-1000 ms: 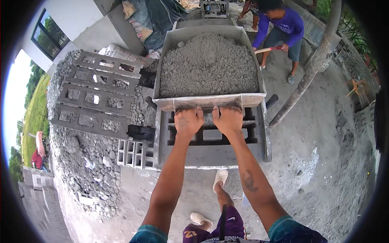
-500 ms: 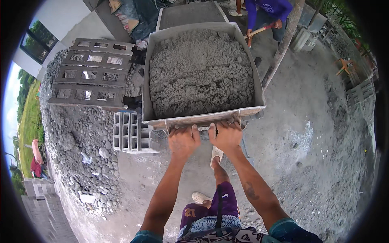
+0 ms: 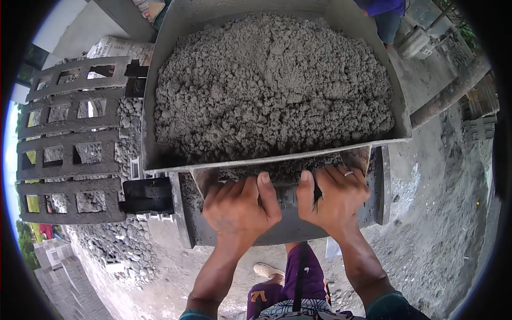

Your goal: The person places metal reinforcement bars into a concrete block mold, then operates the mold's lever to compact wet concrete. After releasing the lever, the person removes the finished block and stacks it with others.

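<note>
A large grey metal box (image 3: 401,101) heaped with damp grey concrete mix (image 3: 277,85) fills the upper middle. My left hand (image 3: 240,209) and my right hand (image 3: 335,198) are closed around the handle at its near side, between two metal brackets, with thumbs pointing inward. My fingers hide most of the handle. A ring (image 3: 349,173) shows on my right hand. Beneath the box's near edge lies a wider dark metal trough (image 3: 288,230) with some mix along its far part.
Concrete-caked frames with rectangular openings (image 3: 69,168) stand at the left, above gravel (image 3: 120,240). A grey pole (image 3: 453,93) slants at the right. Stacked blocks (image 3: 69,277) lie lower left. Part of another person in a purple top (image 3: 381,6) shows at top right.
The box and both my hands now appear much larger and nearer, and the dark trough shows below them. The other person has mostly slipped out of view at the top.
</note>
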Tool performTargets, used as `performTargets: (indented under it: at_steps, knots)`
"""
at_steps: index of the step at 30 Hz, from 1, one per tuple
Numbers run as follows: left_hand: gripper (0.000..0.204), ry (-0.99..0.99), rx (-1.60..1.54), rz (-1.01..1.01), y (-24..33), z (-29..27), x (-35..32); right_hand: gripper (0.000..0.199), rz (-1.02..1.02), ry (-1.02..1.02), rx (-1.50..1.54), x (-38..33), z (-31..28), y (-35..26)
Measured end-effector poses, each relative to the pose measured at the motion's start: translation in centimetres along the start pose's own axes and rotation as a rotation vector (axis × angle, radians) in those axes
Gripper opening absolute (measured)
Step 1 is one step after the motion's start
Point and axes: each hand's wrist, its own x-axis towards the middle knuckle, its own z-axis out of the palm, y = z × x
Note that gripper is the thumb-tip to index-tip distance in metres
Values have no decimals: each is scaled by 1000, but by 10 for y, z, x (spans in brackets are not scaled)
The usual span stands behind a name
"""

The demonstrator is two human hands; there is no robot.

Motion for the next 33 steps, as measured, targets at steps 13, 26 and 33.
performTargets:
  at_steps: [13,26,33]
  knots:
    - [55,-413,156,-148,-36,50,143,55,236,-423,12,140,52,38]
    - [62,-406,102,-79,0,-34,-35,55,177,-379,26,-28,-24,-14]
    - [52,-226,23,-37,49,-68,-125,40,-17,96,-12,-163,-62,-25]
